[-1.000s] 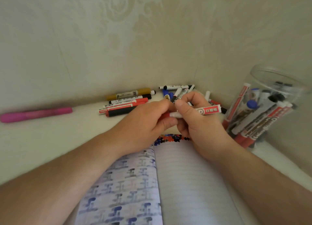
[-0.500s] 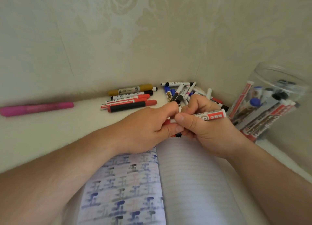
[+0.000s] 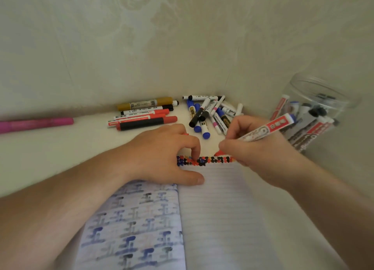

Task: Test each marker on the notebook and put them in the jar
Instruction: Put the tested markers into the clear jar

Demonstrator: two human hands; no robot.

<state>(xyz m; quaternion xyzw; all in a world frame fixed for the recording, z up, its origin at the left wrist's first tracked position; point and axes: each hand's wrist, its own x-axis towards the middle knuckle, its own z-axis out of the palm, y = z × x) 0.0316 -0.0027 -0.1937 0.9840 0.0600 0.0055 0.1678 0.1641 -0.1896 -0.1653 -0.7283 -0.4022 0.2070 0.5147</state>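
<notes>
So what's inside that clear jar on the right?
The jar holds a bundle of capped markers leaning together, with red, blue, black and white parts showing. Their lower ends are hidden behind the right hand.

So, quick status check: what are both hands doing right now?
Right hand grips red marker, tip at notebook top edge. Left hand rests on the page, red cap barely showing. Nothing blocking the jar.

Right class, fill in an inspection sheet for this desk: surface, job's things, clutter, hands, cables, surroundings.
Surface: pale desk.
Job's things: open notebook, test marks along its top edge; jar partly filled with markers; loose markers piled behind.
Clutter: pink marker apart at left.
Hands: left hand rests on notebook, red cap likely inside; right hand holds red marker, tip at page.
Cables: nothing seen.
Surroundings: patterned wall.
</notes>
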